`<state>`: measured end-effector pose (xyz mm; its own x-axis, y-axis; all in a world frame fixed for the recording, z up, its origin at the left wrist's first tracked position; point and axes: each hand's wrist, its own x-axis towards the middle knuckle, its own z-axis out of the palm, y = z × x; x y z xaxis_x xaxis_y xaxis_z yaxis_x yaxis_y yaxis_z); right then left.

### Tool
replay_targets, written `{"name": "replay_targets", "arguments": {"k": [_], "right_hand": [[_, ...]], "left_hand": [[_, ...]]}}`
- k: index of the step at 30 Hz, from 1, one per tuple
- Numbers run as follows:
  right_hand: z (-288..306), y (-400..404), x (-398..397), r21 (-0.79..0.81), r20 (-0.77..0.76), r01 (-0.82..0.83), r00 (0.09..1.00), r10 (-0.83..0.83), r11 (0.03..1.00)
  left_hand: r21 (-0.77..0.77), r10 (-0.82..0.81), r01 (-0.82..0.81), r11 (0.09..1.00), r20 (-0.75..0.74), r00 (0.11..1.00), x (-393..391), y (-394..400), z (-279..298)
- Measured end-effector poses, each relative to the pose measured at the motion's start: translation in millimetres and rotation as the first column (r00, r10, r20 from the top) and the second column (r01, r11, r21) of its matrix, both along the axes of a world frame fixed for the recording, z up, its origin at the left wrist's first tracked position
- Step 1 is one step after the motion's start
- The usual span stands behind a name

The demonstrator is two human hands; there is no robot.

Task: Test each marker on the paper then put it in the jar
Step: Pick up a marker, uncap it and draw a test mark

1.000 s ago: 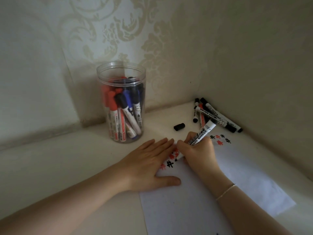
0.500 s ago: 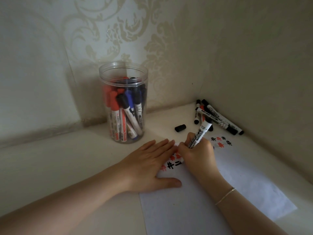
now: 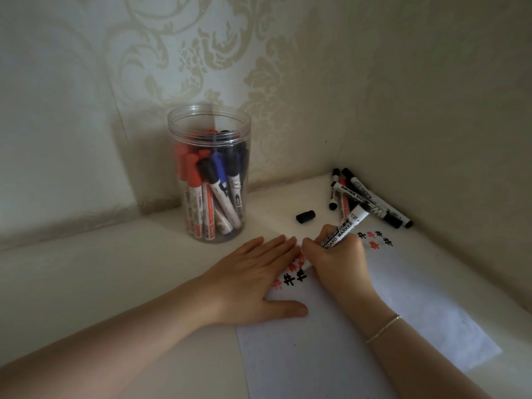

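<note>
A white sheet of paper (image 3: 331, 349) lies on the pale surface, with red and black test marks near its top edge. My left hand (image 3: 250, 280) presses flat on the paper's left part, fingers straight. My right hand (image 3: 338, 259) grips an uncapped white board marker (image 3: 347, 226), its tip hidden under my fingers at the marks. The marker's black cap (image 3: 305, 216) lies loose behind the paper. A clear plastic jar (image 3: 210, 180) stands at the back left, holding several red, blue and black markers.
Several more markers (image 3: 371, 201) lie in a loose pile in the right back corner. Patterned walls close in behind and on the right. Bare surface stretches left of the jar.
A new black mark has grown next to the earlier ones under my right hand. The marker shifted slightly as it wrote. My left hand stayed pressed on the paper.
</note>
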<state>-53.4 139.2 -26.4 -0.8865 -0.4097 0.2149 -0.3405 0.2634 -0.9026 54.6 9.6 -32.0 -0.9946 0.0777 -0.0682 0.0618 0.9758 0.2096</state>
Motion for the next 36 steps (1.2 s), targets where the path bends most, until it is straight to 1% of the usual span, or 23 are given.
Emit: {"name": "replay_targets", "arguments": {"k": [3, 6, 7, 8, 10, 11, 12, 14, 16, 17, 18, 20, 23, 25, 28, 31, 36], "right_hand": [[-0.7, -1.2, 1.5, 0.028, -0.025, -0.006, 1.0, 0.007, 1.0], [-0.1, -1.4, 1.0, 0.064, -0.043, -0.046, 0.998, 0.049, 0.997], [0.6, -1.3, -0.2, 0.047, -0.028, -0.053, 0.998, 0.054, 0.998], [1.9, -0.8, -2.2, -0.014, 0.021, -0.05, 0.999, 0.05, 0.999], [8.5, 2.4, -7.0, -0.227, 0.199, 0.012, 0.979, 0.035, 0.974], [12.7, 5.1, -11.9, -0.336, 0.281, 0.07, 0.959, 0.029, 0.939], [16.9, 9.0, -17.5, -0.419, 0.331, 0.123, 0.943, 0.025, 0.9], [24.3, 15.8, -27.4, -0.523, 0.373, 0.179, 0.927, 0.034, 0.833], [26.7, 20.7, -33.9, -0.609, 0.448, 0.208, 0.886, 0.115, 0.765], [26.9, 22.3, -35.5, -0.643, 0.486, 0.228, 0.859, 0.16, 0.732], [26.6, 23.5, -36.7, -0.666, 0.503, 0.241, 0.844, 0.187, 0.706], [26.3, 24.4, -37.5, -0.662, 0.492, 0.239, 0.854, 0.171, 0.711], [23.8, 22.5, -37.9, -0.582, 0.479, 0.277, 0.877, 0.046, 0.765], [20.6, 22.1, -41.4, -0.546, 0.445, 0.305, 0.895, -0.037, 0.78], [20.7, 21.7, -42.4, -0.483, 0.416, 0.344, 0.899, -0.134, 0.805], [18.4, 22.4, -44.0, -0.493, 0.46, 0.388, 0.876, -0.146, 0.778], [14.8, 23.9, -45.0, -0.504, 0.487, 0.397, 0.864, -0.127, 0.767]], "left_hand": [[-0.003, -0.006, 0.006, 1.0, -0.002, 1.0, -0.4, 0.4, -0.4], [-0.003, -0.008, 0.008, 1.0, -0.005, 1.0, -1.0, 0.1, 0.6], [0.002, -0.006, 0.006, 1.0, -0.002, 1.0, -0.7, 0.2, 1.2], [0.012, -0.002, 0.002, 1.0, 0.001, 1.0, -0.5, 0.2, 2.3], [0.046, 0.004, -0.004, 0.999, -0.008, 1.0, -0.6, 0.6, 6.2], [0.069, 0.011, -0.01, 0.998, -0.014, 1.0, -1.4, 0.9, 9.4], [0.105, 0.025, -0.024, 0.994, -0.013, 1.0, -2.9, 1.3, 12.8], [0.246, 0.092, -0.087, 0.965, -0.008, 0.996, -6.5, 2.7, 20.6], [0.41, 0.205, -0.162, 0.898, -0.064, 0.977, -13.2, 4.3, 26.2], [0.426, 0.254, -0.183, 0.886, -0.116, 0.96, -18.9, 5.4, 27.8], [0.406, 0.291, -0.203, 0.891, -0.167, 0.942, -26.0, 6.1, 28.4], [0.359, 0.341, -0.254, 0.898, -0.204, 0.918, -44.4, 6.1, 25.8], [0.344, 0.423, -0.344, 0.874, -0.189, 0.886, -73.3, 4.4, 17.4], [0.359, 0.442, -0.356, 0.863, -0.196, 0.875, -86.8, 2.7, 12.4], [0.473, 0.443, -0.308, 0.825, -0.205, 0.873, -91.9, -1.2, 9.4], [0.592, 0.436, -0.231, 0.772, -0.228, 0.871, -88.7, -6.3, 8.4], [0.629, 0.42, -0.178, 0.757, -0.259, 0.87, -88.5, -6.5, 5.6]]}}
